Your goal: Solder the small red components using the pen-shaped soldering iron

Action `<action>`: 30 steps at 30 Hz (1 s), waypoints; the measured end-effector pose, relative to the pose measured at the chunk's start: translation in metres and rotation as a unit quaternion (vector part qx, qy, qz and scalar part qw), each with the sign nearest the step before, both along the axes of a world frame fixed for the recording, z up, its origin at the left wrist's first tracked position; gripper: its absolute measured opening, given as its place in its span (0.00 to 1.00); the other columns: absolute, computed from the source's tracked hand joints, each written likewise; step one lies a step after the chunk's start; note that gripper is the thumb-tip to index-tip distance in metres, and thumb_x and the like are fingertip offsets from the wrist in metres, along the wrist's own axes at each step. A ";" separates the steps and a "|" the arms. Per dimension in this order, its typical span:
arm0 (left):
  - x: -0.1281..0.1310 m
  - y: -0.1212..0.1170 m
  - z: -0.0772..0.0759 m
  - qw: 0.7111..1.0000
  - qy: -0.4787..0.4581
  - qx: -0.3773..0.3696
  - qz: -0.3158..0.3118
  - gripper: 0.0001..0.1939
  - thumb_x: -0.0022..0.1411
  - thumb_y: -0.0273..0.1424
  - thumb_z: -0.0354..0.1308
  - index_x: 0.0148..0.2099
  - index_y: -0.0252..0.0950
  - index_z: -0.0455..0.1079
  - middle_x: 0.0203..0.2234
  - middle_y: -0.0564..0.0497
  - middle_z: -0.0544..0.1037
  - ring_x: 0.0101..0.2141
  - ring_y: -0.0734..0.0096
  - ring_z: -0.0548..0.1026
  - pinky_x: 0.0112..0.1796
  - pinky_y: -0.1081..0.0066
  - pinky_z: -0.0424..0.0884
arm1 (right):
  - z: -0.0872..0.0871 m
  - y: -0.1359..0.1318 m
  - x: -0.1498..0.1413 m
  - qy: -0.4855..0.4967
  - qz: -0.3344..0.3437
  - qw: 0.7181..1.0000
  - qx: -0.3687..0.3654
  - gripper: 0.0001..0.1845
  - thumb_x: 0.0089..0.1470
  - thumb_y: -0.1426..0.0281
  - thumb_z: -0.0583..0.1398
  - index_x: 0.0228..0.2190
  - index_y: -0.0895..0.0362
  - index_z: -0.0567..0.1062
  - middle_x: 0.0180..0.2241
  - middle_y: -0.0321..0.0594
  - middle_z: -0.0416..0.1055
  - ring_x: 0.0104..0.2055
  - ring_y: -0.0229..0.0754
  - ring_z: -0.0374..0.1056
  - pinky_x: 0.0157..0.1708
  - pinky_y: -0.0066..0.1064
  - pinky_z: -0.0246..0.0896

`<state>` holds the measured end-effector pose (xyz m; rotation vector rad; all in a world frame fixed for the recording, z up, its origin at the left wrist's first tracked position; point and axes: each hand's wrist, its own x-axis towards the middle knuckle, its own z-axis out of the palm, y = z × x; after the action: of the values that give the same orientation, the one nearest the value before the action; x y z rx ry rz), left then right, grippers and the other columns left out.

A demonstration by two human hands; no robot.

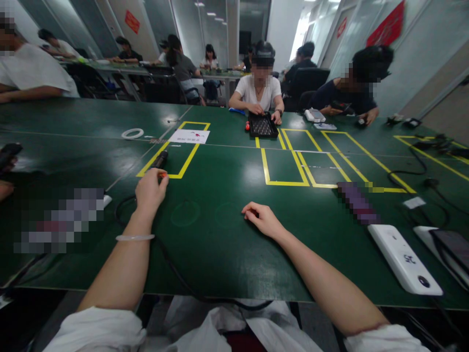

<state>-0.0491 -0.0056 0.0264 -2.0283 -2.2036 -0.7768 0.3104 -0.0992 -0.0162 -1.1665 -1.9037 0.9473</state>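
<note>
My left hand (152, 189) is closed in a pinch over the table on the left. A small orange thing (163, 175) shows at its fingertips, too small to name. Just beyond the hand lies a black cylindrical object (160, 159), partly hidden by my fingers, inside a yellow tape outline (189, 160). My right hand (262, 218) rests on the green tabletop (220, 254) near the middle, fingers curled together, and I see nothing in it. Faint round marks show on the surface between both hands.
A white power bank (405, 259) and a phone (454, 249) lie at right. A printed sheet (190, 136) and white ring (132, 133) lie farther left. Black cable (176, 274) runs under my left forearm. Opposite, a person handles a black tray (263, 126); another person sits right.
</note>
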 end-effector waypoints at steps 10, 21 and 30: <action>0.121 -0.044 -0.003 0.873 -0.164 -0.173 -0.425 0.18 0.64 0.41 0.53 0.53 0.40 0.71 0.39 0.48 0.73 0.38 0.69 0.73 0.39 0.69 0.69 | -0.002 -0.001 -0.001 0.016 0.019 1.000 0.014 0.10 0.57 0.74 0.55 0.41 0.57 0.71 0.28 0.34 0.72 0.29 0.35 0.67 0.33 0.26 0.60; 0.145 -0.061 -0.020 0.750 -0.366 -0.307 -0.458 0.15 0.60 0.37 0.59 0.45 0.35 0.63 0.37 0.49 0.74 0.38 0.71 0.73 0.40 0.69 0.68 | 0.000 -0.004 -0.004 0.015 0.065 0.998 0.017 0.15 0.55 0.72 0.60 0.45 0.55 0.66 0.31 0.34 0.71 0.30 0.35 0.66 0.33 0.27 0.61; 0.146 -0.062 -0.023 0.761 -0.346 -0.299 -0.460 0.13 0.62 0.38 0.57 0.43 0.34 0.64 0.33 0.50 0.73 0.34 0.72 0.72 0.36 0.70 0.68 | 0.000 -0.004 -0.004 0.017 0.044 0.999 0.014 0.06 0.55 0.69 0.60 0.36 0.57 0.69 0.29 0.34 0.70 0.29 0.35 0.65 0.31 0.26 0.60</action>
<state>0.0971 -0.0671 0.0037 -3.7967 -1.6491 -1.0980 0.3061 -0.1032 -0.0157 -1.0515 -1.9477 0.9785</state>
